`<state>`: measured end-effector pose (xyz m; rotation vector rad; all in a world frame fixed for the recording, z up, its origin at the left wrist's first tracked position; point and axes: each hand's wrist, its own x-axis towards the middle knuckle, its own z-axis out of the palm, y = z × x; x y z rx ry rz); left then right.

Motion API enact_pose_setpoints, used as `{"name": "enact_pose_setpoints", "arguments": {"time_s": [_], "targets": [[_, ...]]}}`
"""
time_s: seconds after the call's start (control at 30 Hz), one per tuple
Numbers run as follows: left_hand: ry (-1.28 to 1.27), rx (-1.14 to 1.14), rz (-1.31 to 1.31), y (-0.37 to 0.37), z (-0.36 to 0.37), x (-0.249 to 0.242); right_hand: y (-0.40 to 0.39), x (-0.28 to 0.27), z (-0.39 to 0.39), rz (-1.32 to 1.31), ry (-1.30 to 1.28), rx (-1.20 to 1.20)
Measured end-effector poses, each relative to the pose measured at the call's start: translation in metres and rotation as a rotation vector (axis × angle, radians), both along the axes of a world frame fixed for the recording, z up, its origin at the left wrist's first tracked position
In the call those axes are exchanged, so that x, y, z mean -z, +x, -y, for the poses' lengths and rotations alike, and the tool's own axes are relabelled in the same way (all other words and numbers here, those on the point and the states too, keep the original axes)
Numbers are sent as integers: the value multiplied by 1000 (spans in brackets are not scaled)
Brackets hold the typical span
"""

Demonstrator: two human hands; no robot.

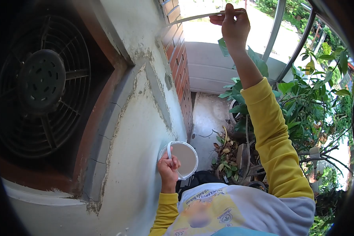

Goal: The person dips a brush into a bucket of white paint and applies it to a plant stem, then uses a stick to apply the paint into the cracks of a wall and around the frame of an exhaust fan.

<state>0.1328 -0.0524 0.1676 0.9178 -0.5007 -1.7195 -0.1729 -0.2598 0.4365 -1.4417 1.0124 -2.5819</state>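
Observation:
High at the upper right, my right hand (235, 27) is closed around the handle of a long, thin, pale paintbrush (200, 17). The brush reaches left to the wall (145, 23), where its head looks blurred against the white surface beside the bricks. Lower down, my left hand (169, 165) grips the white handle of a round bucket (197, 157), fingers at its near-left rim. Pale, greyish-white liquid paint (185, 158) shows inside the bucket, which is held close to the wall.
A large round fan grille (43, 88) sits in a brown-framed opening at left. Grey patches and cracked edges (157, 94) mark the wall. Red bricks (179, 70) line its corner. Leafy plants (299, 102), dry leaves (226, 157) and metal railings (273, 31) stand at right.

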Motion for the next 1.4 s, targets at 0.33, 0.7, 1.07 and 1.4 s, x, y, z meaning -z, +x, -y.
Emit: {"name": "enact_pose_setpoints", "arguments": {"time_s": [0.33, 0.7, 1.07, 1.4], "targets": [[-13, 0, 3, 0, 1, 0, 28, 8, -20, -319, 108, 93], [-8, 6, -14, 1, 0, -2, 30, 4, -13, -227, 51, 143], [-1, 32, -51, -4, 4, 0, 64, 90, -72, -414, -121, -14], [8, 22, -45, -4, 5, 2, 72, 181, -102, -521, 30, -25]]}}
